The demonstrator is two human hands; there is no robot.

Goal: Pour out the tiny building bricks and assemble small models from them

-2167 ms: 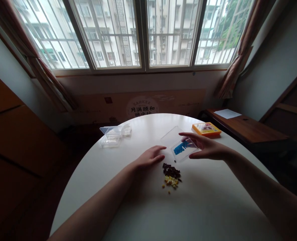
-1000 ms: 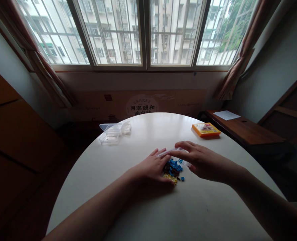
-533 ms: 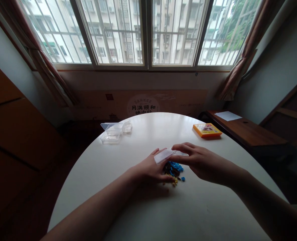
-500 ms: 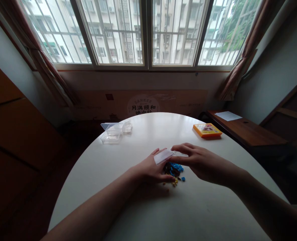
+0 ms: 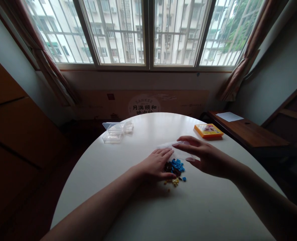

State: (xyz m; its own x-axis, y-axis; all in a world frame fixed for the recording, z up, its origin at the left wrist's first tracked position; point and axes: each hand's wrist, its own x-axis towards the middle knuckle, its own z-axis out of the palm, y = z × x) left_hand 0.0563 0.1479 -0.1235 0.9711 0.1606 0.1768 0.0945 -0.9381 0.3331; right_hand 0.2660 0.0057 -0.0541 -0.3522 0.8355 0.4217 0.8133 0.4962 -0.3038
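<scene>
Three colours of small building bricks lie tipped out on the white table (image 5: pixel 208 207): blue bricks (image 5: pixel 176 164) on the far side, dark brown bricks (image 5: pixel 179 173) in the middle, yellow bricks (image 5: pixel 175 182) nearest the person. As I judge it, this clear plastic box (image 5: pixel 182 152) is emptied, as no colour shows through it, and the bricks are left loose and partly mixed. The right hand (image 5: pixel 206 155) has the box between curved fingers and thumb, just beyond the pile. The left hand (image 5: pixel 155 165) is palm down and fairly flat, thumb across the pile's edge; I can't tell what is under it. Clear containers (image 5: pixel 112 135) stand open at far left, an orange box (image 5: pixel 208 131) at far right.

Two seconds earlier the blue bricks were inside the held box; since the last frame, its plastic no longer covers the left fingers.
</scene>
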